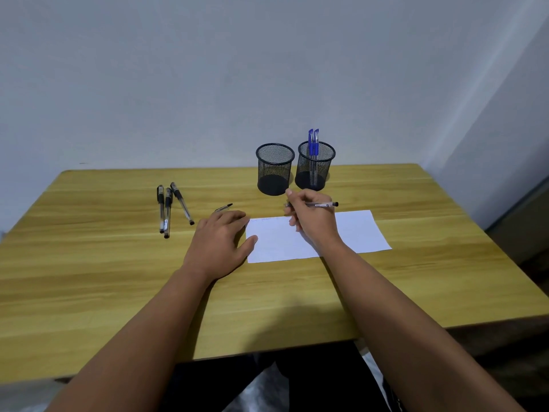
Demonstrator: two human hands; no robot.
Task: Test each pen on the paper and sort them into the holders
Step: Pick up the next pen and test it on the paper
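A white sheet of paper lies on the wooden table, with faint scribbles along its top left edge. My right hand grips a black pen over the paper's upper edge, its tip near the sheet. My left hand rests flat, fingers spread, pressing the paper's left edge. A pen cap lies just beyond its fingertips. Three capped black pens lie to the left. Behind the paper stand two black mesh holders: the left holder looks empty, the right holder has two blue pens.
The wooden table runs to a grey wall at the back. Its right edge ends near a wall corner with a dark floor below. My dark-clothed lap shows under the front edge.
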